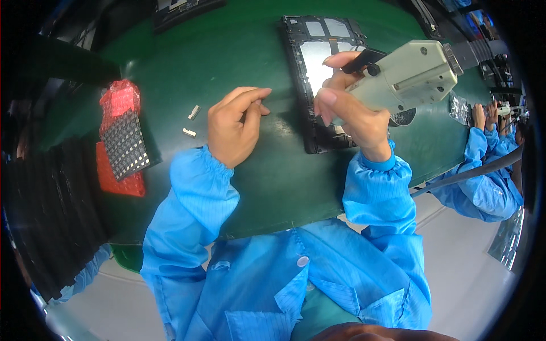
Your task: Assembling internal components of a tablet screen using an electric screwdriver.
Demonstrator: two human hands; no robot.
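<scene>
Right hand (354, 111) closed tight around a chunky grey plastic power screwdriver (406, 75), held over the lower right part of a flat black device frame with shiny silver panels (318, 62). Frame lying on the green counter (227, 57), close to its far edge and a bit right of the middle. Black cable running off from the back end of the tool toward the far right.

Left hand (234, 124) resting on the counter just left of the frame, fingers curled in, thumb and pointer finger pinched together. Too small to tell if anything sits between them.

Two small silver metal bits (191, 121) on the counter just left of that hand. Further left, near the left edge, a dark grid tray (126, 145) lying on red bubble wrap (119, 99).

Blue sleeves on both arms. At the right edge, another person in a blue coat (486, 170), hands up on some small work of their own.
</scene>
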